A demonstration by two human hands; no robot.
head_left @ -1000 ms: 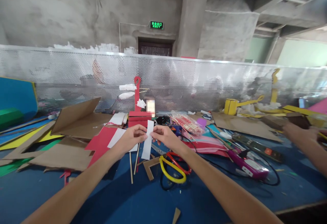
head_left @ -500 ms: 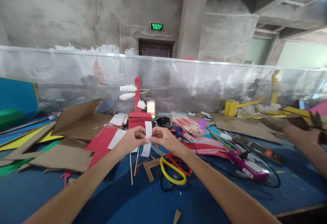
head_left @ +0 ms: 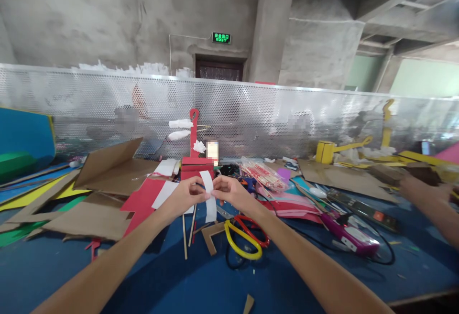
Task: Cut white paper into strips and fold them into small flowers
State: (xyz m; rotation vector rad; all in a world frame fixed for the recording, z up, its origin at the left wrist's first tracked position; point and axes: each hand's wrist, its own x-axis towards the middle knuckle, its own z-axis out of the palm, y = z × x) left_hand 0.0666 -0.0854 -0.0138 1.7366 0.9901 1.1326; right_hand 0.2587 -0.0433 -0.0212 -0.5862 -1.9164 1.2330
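Observation:
Between my two hands hangs a narrow white paper strip (head_left: 211, 211), its top leaning to the left. My left hand (head_left: 187, 193) pinches the strip's left edge between thumb and fingers. From the other side, my right hand (head_left: 229, 192) pinches at its right edge. Below them lie scissors with a yellow and a red handle loop (head_left: 244, 248), an L-shaped cardboard piece (head_left: 211, 238) and thin wooden sticks (head_left: 185, 237). Just behind the hands stands a red paper construction (head_left: 194, 135) with a hooked top and white tufts on sticks.
Cardboard sheets (head_left: 89, 216) and red paper (head_left: 143, 200) lie on the left. A bag of red-and-white sticks (head_left: 263, 174), a purple power strip (head_left: 349, 235) and its black cable occupy the right. A co-worker's hand (head_left: 423, 194) is at far right. A perforated metal screen (head_left: 251, 118) stands behind.
The paper strip has tilted, its top leaning left and its lower end swinging slightly right. My hands keep nearly the same place. At far right the co-worker's hand has shifted a little.

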